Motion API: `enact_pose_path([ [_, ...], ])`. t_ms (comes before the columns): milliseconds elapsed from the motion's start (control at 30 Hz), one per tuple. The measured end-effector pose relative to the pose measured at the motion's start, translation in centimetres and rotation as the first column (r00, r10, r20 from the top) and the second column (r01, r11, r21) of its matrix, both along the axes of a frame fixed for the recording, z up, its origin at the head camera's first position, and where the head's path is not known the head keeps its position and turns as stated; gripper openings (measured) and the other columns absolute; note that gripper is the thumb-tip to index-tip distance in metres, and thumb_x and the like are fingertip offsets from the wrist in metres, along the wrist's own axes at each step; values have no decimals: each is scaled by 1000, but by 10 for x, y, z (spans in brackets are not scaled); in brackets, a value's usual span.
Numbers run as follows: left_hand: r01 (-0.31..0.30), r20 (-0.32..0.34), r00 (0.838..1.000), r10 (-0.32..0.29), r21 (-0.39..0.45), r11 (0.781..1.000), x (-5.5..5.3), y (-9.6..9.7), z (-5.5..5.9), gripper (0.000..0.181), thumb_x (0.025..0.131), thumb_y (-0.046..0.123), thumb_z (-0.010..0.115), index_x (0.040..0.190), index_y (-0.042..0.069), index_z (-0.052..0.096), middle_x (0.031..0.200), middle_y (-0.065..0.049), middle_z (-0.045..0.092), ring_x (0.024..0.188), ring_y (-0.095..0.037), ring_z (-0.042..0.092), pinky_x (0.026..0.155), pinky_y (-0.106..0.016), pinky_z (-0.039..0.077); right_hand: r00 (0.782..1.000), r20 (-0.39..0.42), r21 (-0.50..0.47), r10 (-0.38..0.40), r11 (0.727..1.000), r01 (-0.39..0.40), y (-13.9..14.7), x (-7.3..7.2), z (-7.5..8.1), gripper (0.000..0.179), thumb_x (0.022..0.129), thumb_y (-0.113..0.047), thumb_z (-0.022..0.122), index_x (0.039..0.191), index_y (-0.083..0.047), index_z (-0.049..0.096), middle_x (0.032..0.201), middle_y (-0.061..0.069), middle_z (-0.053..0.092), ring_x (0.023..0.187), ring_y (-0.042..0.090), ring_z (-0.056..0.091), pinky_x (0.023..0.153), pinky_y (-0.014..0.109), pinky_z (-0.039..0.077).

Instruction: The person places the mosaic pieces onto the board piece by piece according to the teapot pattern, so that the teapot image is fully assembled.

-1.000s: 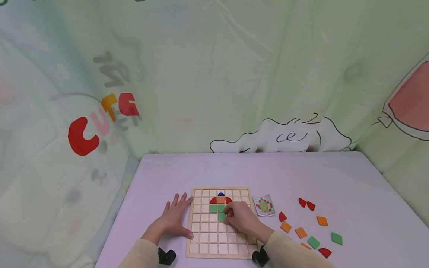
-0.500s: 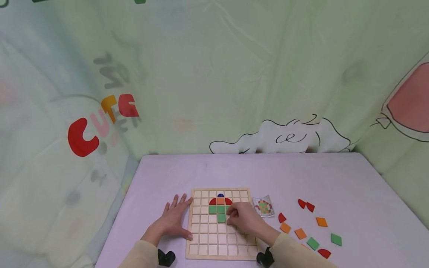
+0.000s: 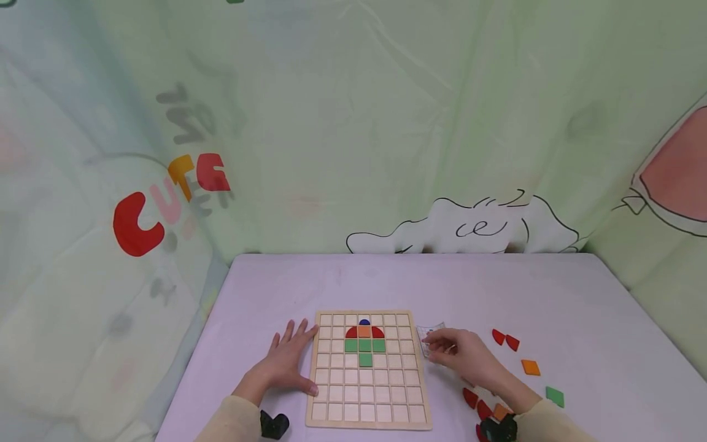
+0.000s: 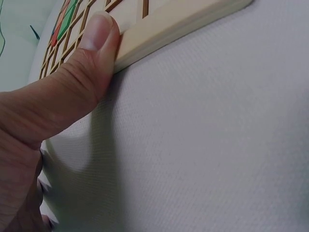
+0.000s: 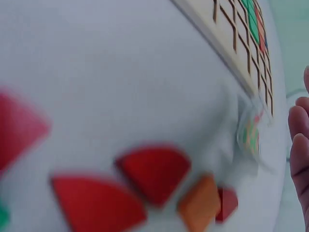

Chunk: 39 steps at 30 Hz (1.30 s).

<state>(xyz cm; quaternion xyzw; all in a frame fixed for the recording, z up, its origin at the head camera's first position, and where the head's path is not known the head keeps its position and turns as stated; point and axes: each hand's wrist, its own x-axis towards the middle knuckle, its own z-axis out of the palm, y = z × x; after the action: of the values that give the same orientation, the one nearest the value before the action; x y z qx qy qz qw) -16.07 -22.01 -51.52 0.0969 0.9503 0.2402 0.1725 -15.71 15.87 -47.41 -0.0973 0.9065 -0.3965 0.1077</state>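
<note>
Left hand (image 3: 288, 362) spread, clasping nothing, the loosely curled, seemingly empty right hand (image 3: 464, 353) could dip, shifting the pattern card (image 3: 424, 331) beneath.

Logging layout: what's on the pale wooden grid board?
One blue semicircle, two red quarter-circles, one orange square, four green squares. Left hand covers bits of the board along its left edge; surface beneath pieces is hidden.

The pale wooden grid board (image 3: 366, 376) lies flat, blue, red, orange and green inset pieces (image 3: 365, 345) in its far half. A patterned card (image 3: 424, 331) lies just right; loose red, orange and green tiles (image 3: 531, 368) scatter beyond it.
</note>
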Motion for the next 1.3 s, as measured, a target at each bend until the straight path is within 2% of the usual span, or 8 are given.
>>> enact_pose_path([
  [267,7,1,1000,-7,0,1000,0,0,1,128,57,46,98,161,14,31,171,-17,18,159,-44,3,125,-70,4,996,-41,79,-79,993,82,63,7,5,30,90,-9,77,117,1,71,106,11,75,87,16,65,71,16,55],
  [433,15,7,1000,-15,2,1000,-1,-1,3,128,58,46,98,162,13,30,172,-18,16,159,-45,1,125,-70,2,991,-29,120,-130,984,132,94,15,1,31,91,-8,75,120,3,70,111,15,75,89,17,66,71,13,54],
  [567,12,8,1000,-12,10,1000,-1,-2,3,128,58,46,98,161,13,30,171,-18,16,159,-45,1,125,-70,2,988,23,128,-155,980,151,110,20,-8,32,92,-9,74,120,4,69,111,16,75,89,17,65,70,13,54],
  [733,10,5,1000,-10,6,1000,-1,-3,1,127,59,46,98,161,13,30,171,-18,16,159,-45,2,125,-70,2,977,118,107,-178,980,166,117,25,-25,35,90,-10,76,122,4,68,110,13,75,90,16,65,69,15,56],
  [867,8,5,1000,-8,1,1000,-1,-2,0,127,58,45,98,161,13,31,172,-17,16,159,-45,2,125,-70,3,967,155,114,-200,976,183,118,29,-36,39,87,-11,79,122,2,69,107,8,75,88,15,64,69,16,55],
  [1067,8,0,1000,-8,0,1000,-1,0,2,128,58,46,98,161,13,31,171,-18,17,159,-45,3,125,-70,4,968,161,119,-194,977,176,116,33,-40,46,85,-15,82,125,3,67,111,11,74,91,16,62,69,14,54],
  [1300,12,3,1000,-12,-5,1000,1,1,5,128,58,45,99,161,12,31,171,-18,17,159,-45,3,125,-70,5,978,138,183,-155,975,129,114,36,-43,50,81,-20,85,125,-3,69,117,9,71,100,17,60,72,9,49],
])
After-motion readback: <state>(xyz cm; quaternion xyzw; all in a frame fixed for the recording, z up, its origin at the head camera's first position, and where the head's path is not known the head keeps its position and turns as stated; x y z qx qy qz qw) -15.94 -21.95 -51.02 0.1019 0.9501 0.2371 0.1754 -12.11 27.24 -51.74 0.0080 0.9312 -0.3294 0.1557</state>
